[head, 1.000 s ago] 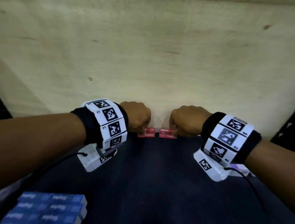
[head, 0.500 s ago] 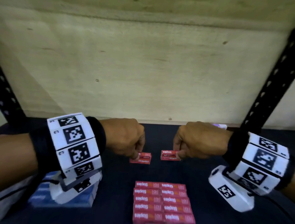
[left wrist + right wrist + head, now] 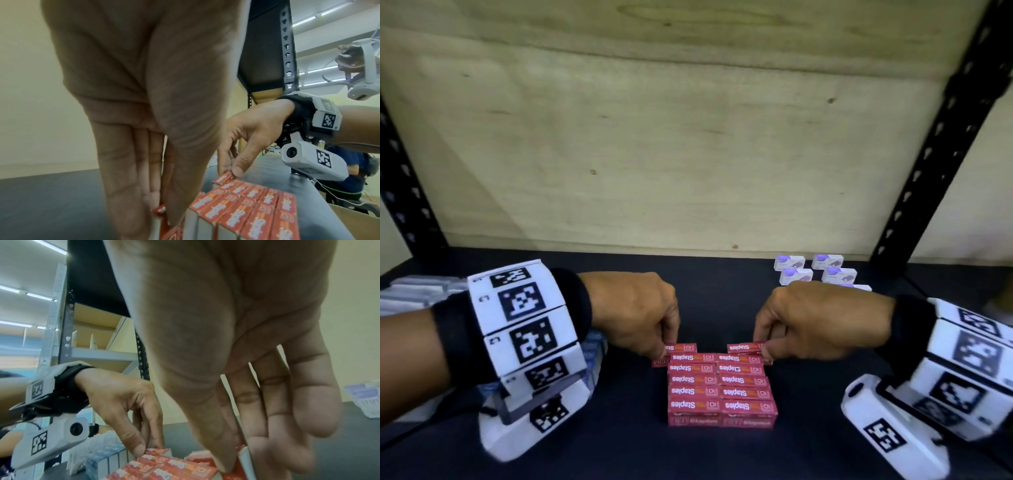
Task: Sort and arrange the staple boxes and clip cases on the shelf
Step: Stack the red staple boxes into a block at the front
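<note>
A block of red staple boxes [image 3: 720, 387] lies in two columns on the dark shelf [image 3: 619, 445]. My left hand [image 3: 666, 346] pinches a red staple box [image 3: 683, 348] at the block's far left end. My right hand [image 3: 762, 346] pinches another red staple box [image 3: 744, 347] at the far right end. Both boxes sit just behind the block's last row. In the left wrist view the left hand [image 3: 162, 216] holds its red box [image 3: 161, 211] by thumb and fingers. The right wrist view has the right hand [image 3: 236, 467] pinching its red box [image 3: 240, 456].
Blue staple boxes [image 3: 594, 356] are stacked at the left, partly behind my left wrist. White and purple clip cases [image 3: 810, 270] stand in rows at the back right. Black perforated uprights [image 3: 935, 144] flank the shelf, with a plywood back wall [image 3: 654, 154].
Both hands have drawn back from the rear wall toward me, each carrying a red box, and lowered them to the far end of the red block.
</note>
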